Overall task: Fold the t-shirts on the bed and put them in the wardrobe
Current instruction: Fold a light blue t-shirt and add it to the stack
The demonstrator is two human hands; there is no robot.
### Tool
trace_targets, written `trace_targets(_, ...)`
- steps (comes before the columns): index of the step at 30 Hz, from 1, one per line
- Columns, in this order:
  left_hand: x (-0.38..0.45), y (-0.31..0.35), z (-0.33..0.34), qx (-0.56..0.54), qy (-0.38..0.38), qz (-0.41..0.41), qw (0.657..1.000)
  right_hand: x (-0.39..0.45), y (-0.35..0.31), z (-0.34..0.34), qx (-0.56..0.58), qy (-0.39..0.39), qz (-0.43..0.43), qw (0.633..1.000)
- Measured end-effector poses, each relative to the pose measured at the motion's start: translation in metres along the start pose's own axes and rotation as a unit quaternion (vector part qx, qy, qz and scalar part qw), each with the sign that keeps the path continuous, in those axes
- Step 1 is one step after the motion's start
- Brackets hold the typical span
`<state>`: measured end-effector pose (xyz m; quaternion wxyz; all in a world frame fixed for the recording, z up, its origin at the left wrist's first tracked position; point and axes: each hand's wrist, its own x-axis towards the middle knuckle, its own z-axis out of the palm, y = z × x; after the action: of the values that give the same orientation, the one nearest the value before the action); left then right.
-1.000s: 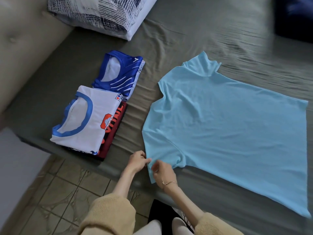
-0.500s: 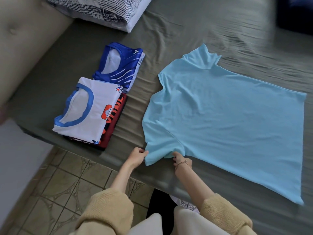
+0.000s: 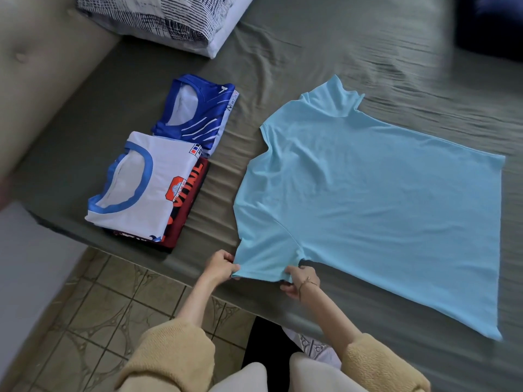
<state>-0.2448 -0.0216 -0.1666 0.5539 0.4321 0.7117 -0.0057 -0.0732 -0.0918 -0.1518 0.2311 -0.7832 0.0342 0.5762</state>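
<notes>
Sleeve (image 3: 264,264) of light blue t-shirt (image 3: 368,207), flat on bed (image 3: 283,66), pinched at both corners — left hand (image 3: 222,265), right hand (image 3: 300,281), fingers probably under hem. Fold inward evenly, keep cloth taut — folded shirts (image 3: 152,179) wait alongside.

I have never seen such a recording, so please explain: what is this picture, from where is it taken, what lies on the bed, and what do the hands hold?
There is no machine. A person wears a camera on the head, looking down at their own hands. On the bed a light blue t-shirt lies spread flat. Beside it lie folded t-shirts and a patterned pillow. The left hand and right hand each pinch the near sleeve's edge.
</notes>
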Motion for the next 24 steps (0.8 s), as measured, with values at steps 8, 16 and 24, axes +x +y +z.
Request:
trace_targets(8,-0.006,0.012,-0.002,0.229,0.007,-0.009,0.973,-0.008,-0.004,-0.017,-0.240,0.052,-0.051,0.968)
trace_targets(16,-0.007,0.046,-0.008,0.421,-0.098,-0.078,0.898,-0.002,-0.011,-0.029,-0.409,0.074,-0.057,0.908)
trace_targets(24,0.029,0.095,-0.018,0.265,0.120,-0.004,0.957,0.005,-0.072,-0.041,-0.431,0.143,-0.187,0.871)
